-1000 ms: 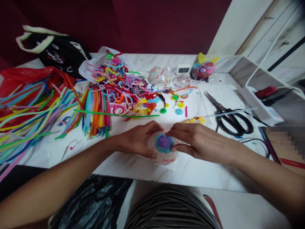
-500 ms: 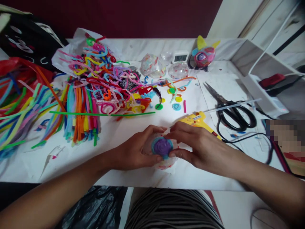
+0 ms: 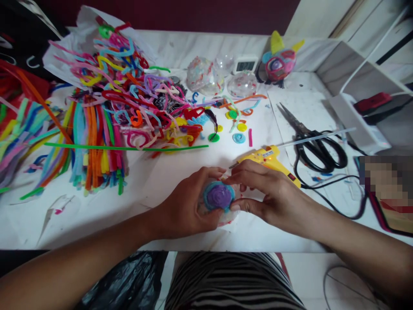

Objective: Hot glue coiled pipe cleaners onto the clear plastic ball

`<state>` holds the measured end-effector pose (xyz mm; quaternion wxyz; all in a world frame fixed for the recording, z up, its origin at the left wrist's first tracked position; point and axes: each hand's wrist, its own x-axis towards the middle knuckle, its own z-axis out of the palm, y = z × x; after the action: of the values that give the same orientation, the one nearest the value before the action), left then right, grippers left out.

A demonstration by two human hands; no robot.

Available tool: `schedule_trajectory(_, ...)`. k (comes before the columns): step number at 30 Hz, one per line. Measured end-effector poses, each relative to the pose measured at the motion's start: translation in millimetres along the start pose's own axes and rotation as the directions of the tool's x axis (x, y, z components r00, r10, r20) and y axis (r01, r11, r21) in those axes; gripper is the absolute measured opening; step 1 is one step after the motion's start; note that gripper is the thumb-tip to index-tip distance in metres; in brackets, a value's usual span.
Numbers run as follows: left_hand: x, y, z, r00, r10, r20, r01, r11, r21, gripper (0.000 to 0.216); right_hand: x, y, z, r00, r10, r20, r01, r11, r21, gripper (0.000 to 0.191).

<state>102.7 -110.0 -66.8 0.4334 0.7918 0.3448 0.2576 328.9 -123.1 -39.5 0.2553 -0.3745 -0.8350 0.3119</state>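
Near the table's front edge is a clear plastic ball point(image 3: 228, 218) with reddish specks, topped by a coiled purple and light-blue pipe-cleaner disc point(image 3: 220, 196). My left hand point(image 3: 190, 200) wraps round the ball's left side, its thumb and fingers curved against it. My right hand point(image 3: 263, 189) grips the right side, thumb and fingertips at the rim of the coiled disc. A yellow hot glue gun point(image 3: 269, 161) lies just behind my right hand, a clear glue stick point(image 3: 319, 137) sticking out of its back. The ball's underside is hidden.
Bundled pipe cleaners point(image 3: 97, 150) and a tangled heap of bent ones point(image 3: 138, 99) cover the left. Black scissors point(image 3: 314, 148) lie right. Behind are speckled clear balls point(image 3: 204, 75), a digital clock point(image 3: 245, 65) and a decorated ball with yellow ears point(image 3: 280, 64). A power strip point(image 3: 361, 122) stands far right.
My view has shifted slightly, so the things at the back appear higher. Both hands stay on the ball, and the coiled disc sits at a slightly different angle.
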Motion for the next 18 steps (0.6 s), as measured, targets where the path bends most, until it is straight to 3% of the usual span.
schedule_trajectory(10, 0, 1, 4, 0.999, -0.032, -0.026, 0.031, 0.999, -0.038, 0.053, -2, -6, -5, 0.996, 0.085, 0.03, -0.084, 0.996, -0.03, 0.035)
schedule_trajectory(18, 0, 2, 7, 0.999, -0.005, -0.034, 0.004, 0.999, -0.035, 0.054, -1, -9, 4, 0.991, 0.122, -0.046, -0.12, 0.992, 0.033, 0.041)
